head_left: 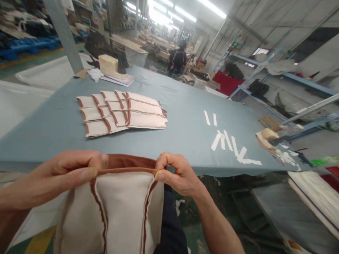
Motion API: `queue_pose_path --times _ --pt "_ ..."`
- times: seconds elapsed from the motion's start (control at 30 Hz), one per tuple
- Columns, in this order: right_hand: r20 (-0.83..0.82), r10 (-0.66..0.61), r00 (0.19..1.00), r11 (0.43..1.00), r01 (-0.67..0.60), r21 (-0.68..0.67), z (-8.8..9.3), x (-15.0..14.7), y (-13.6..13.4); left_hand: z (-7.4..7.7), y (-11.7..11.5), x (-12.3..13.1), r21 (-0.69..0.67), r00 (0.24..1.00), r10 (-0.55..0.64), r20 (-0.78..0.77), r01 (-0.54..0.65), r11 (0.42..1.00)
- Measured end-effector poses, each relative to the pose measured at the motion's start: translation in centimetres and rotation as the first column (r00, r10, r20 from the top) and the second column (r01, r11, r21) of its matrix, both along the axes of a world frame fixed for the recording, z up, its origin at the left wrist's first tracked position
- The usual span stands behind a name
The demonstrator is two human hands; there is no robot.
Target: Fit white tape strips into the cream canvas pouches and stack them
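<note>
as i watch from afar through the head view, the left hand (57,177) pinches the brown rim of an open-topped, off-white sewn pouch with brown seams (123,211), thumb pressed against curled fingers. the right hand (183,178) pinches the same rim farther along, thumb and forefinger closed together at a seam. i see the pouch just in front of the near edge of the blue-grey covered table (185,106), its open end uppermost. toward the table's left end, overlapping off-white pieces with brown edging (147,120) lie between the near and far edges. flat white strips (228,140) lie scattered toward the right end. by the far left corner, a pale yellow block (108,66) sits on papers (128,81).
</note>
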State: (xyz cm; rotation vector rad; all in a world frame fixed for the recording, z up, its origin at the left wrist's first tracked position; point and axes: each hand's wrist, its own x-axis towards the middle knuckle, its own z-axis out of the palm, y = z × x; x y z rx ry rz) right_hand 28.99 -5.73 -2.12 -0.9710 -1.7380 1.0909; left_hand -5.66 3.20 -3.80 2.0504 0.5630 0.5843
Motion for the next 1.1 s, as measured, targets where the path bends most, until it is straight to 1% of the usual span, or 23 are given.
queue_pose_path --times 0.1,0.17,0.23,0.3,0.37,0.4,0.43,0.5,0.6,0.67,0.77,0.93,1.0,1.1 --pt "0.047 0.060 0.997 0.998 -0.061 0.013 1.0 0.2 -0.3 0.2 1.1 -0.9 -0.137 0.996 -0.079 -0.048 0.072 0.988" --pt "0.078 0.102 0.992 0.994 -0.105 0.039 1.9 0.1 -0.5 0.8 1.4 -0.5 -0.126 0.996 -0.079 -0.044 0.073 0.989" --pt "0.117 0.131 0.985 0.987 -0.141 0.080 2.6 -0.1 -0.7 1.5 1.1 0.7 -0.085 0.996 -0.085 -0.017 0.084 0.993" --pt "0.154 0.164 0.974 0.976 -0.182 0.118 3.0 -0.2 -0.7 2.1 0.4 2.6 -0.056 0.995 -0.100 0.003 0.100 0.993" --pt "0.182 0.192 0.964 0.963 -0.221 0.153 3.2 -0.4 -0.5 2.5 -0.9 4.8 -0.066 0.991 -0.132 0.003 0.132 0.989" --pt "0.195 0.198 0.961 0.957 -0.232 0.173 3.2 -0.5 -0.4 2.6 -1.6 5.8 -0.061 0.987 -0.156 0.027 0.157 0.986" --pt "0.209 0.196 0.958 0.952 -0.237 0.192 3.2 -0.6 -0.4 2.7 -2.2 6.8 -0.043 0.987 -0.154 0.050 0.156 0.987" --pt "0.243 0.170 0.955 0.947 -0.226 0.226 3.1 -0.7 -0.4 2.8 -3.5 8.3 0.014 0.986 -0.140 0.090 0.139 0.990" --pt "0.295 0.107 0.950 0.948 -0.187 0.259 3.1 -0.8 -0.9 3.1 -4.5 9.5 0.090 0.987 -0.128 0.094 0.120 0.989" --pt "0.317 0.073 0.946 0.950 -0.162 0.267 3.0 -0.7 -1.1 3.3 -4.6 9.7 0.110 0.987 -0.129 0.092 0.119 0.987" --pt "0.349 0.032 0.937 0.953 -0.134 0.271 2.6 -0.1 -1.1 3.3 -4.5 9.2 0.103 0.985 -0.143 0.093 0.133 0.986" --pt "0.420 -0.014 0.907 0.955 -0.113 0.275 0.9 1.7 -0.4 2.2 -3.8 7.1 0.023 0.987 -0.146 0.061 0.145 0.989" --pt "0.449 -0.018 0.893 0.961 -0.110 0.255 0.4 2.3 -0.2 1.6 -3.5 6.0 -0.027 0.991 -0.130 0.020 0.131 0.991" --pt "0.475 -0.016 0.880 0.968 -0.105 0.227 0.1 2.6 -0.1 1.0 -3.5 4.5 -0.088 0.998 -0.048 -0.030 0.046 0.995"
